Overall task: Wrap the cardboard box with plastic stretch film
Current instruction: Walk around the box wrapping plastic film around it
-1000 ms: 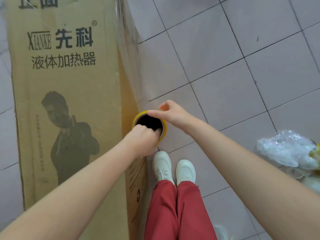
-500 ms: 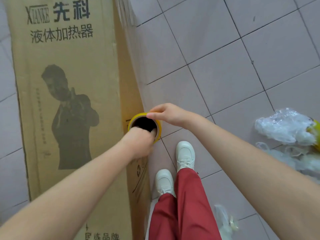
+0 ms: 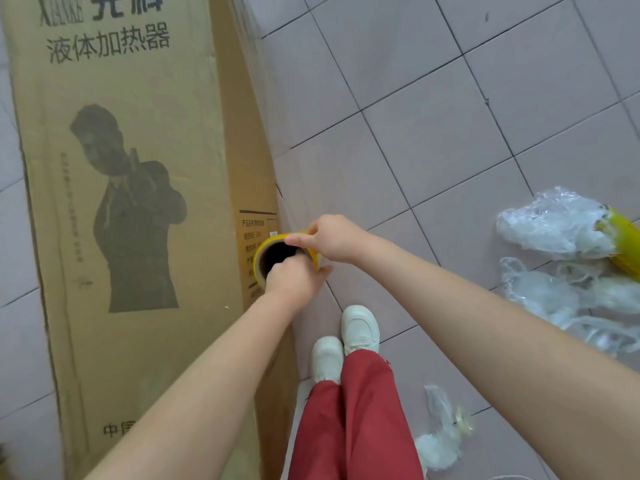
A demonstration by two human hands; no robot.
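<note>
The cardboard box rests on the tiled floor. At its 3 o'clock side, just beside it, is the film roll, open end up. The left hand hooks its fingers into the core, and the right hand clamps its fingers on the rim. Crumpled film lies at the roll's 3 o'clock.

Matt brown cardboard box, glossy crinkled plastic film scraps, smooth matt tiled floor.

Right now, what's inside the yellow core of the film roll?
The left hand hooks its fingers into the film roll's open end, and the right hand pinches the rim. Past them the core is dark, so the fingertips and anything deeper are hidden.
</note>
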